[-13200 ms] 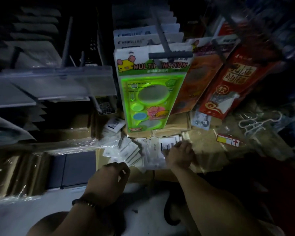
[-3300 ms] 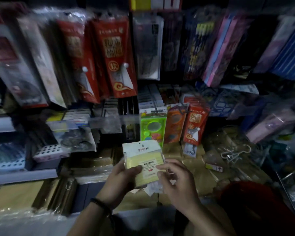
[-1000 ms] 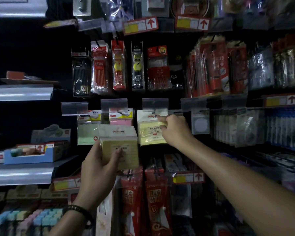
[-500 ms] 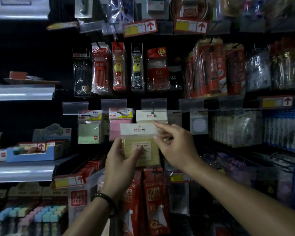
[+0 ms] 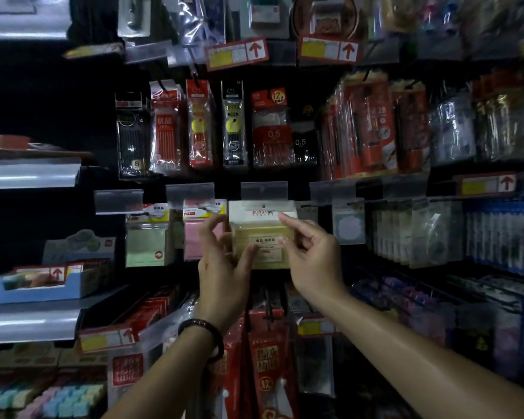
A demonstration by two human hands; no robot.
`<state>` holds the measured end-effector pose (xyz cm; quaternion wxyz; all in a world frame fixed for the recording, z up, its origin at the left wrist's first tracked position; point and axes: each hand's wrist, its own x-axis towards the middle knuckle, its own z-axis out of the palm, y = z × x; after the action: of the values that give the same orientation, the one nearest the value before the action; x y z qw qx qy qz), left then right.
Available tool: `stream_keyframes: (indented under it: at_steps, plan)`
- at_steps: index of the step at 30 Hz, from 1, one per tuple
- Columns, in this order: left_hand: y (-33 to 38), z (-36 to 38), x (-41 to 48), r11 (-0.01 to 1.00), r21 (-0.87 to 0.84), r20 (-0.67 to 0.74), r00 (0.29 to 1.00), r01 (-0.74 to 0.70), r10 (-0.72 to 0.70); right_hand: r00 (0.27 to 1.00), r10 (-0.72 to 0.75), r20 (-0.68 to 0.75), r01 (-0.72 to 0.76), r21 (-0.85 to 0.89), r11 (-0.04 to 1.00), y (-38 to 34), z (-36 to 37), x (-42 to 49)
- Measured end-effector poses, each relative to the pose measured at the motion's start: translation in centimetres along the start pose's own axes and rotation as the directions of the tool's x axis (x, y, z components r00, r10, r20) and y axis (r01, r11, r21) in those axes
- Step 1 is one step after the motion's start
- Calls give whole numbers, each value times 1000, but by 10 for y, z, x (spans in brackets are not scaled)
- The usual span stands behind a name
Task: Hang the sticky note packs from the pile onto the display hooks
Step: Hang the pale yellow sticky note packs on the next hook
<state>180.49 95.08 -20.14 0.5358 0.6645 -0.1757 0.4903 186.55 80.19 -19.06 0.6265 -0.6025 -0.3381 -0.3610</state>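
Note:
A yellow sticky note pack (image 5: 265, 235) with a white header sits up against the display hook (image 5: 263, 204) under a clear label holder (image 5: 263, 190); the hook tip shows at the header's hole. My left hand (image 5: 224, 267) holds the pack's left side, thumb on its front. My right hand (image 5: 315, 261) pinches the right side, with the index finger on the header's corner and the thumb on the front. Whether more packs hang behind it is hidden.
A pink sticky note pack (image 5: 194, 240) and a green one (image 5: 146, 246) hang on hooks just left. Pencil and lead packs (image 5: 200, 125) hang above, red packets (image 5: 266, 367) below, clear-bagged goods (image 5: 406, 234) to the right. Grey shelves (image 5: 28, 325) with a blue box (image 5: 37, 285) stand left.
Both hands have lifted the yellow pack up and right from below the row to the hook. My right hand has moved from the header's top to the pack's right side.

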Motion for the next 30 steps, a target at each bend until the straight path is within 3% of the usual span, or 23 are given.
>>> stream_keyframes:
  at_steps: [10, 14, 17, 21, 27, 30]
  plan:
    - [-16, -2, 27, 966, 252, 39, 998, -57, 49, 1000, 15, 1, -15, -115, 993, 12, 5, 21]
    - [-20, -6, 40, 914, 399, 103, 994, -70, 31, 999, 12, 40, -1, -258, 966, 16, 4, 28]
    - [-20, -7, 51, 849, 517, 164, 986, -105, 23, 991, 23, 132, 34, -418, 908, 16, 4, 36]
    - [-17, -7, 61, 757, 645, 246, 966, -104, -77, 957, 189, 220, -8, -631, 776, 15, 2, 46]
    - [-7, -3, 62, 641, 766, 270, 932, -55, -243, 898, 343, 276, -9, -767, 642, 0, -4, 53]
    - [-1, -4, 54, 544, 832, 283, 927, -109, -247, 887, 353, 297, -11, -751, 660, -4, -7, 48]
